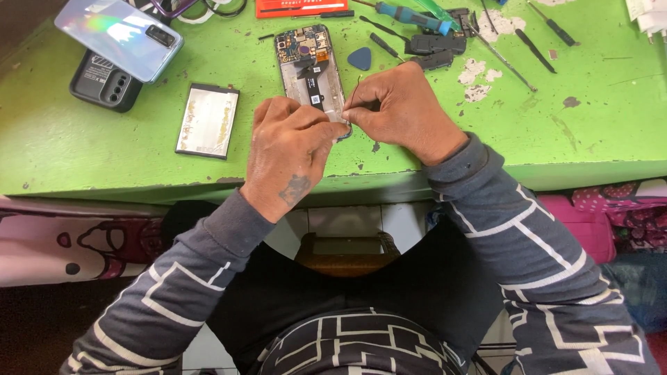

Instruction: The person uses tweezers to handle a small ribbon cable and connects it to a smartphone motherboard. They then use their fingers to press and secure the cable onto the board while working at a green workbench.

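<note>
Opened smartphone (pixel 310 69) flat on the green bench (pixel 590 132), circuit side up for access. Left hand (pixel 288 149) bracing its near end, fingers curled; right hand (pixel 403 114) beside it, pinching a thin wire (pixel 356 87). Flat battery (pixel 207 120) parked left of the phone, blue pick (pixel 360 58) right.

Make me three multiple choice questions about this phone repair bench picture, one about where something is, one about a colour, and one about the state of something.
1. Where does the loose flat battery lie?
A. Left of the opened phone
B. On the red box
C. Under the right hand

2. What colour is the table top?
A. Blue
B. Green
C. White

3. What state is the phone under the hands in?
A. Closed, screen lit
C. Wrapped in a case
B. Back off, circuit board showing

Answers: 1 A, it lies on the table beside the left hand. 2 B, chipped green paint shows all over. 3 B, its inner parts are exposed above the right hand.
</note>
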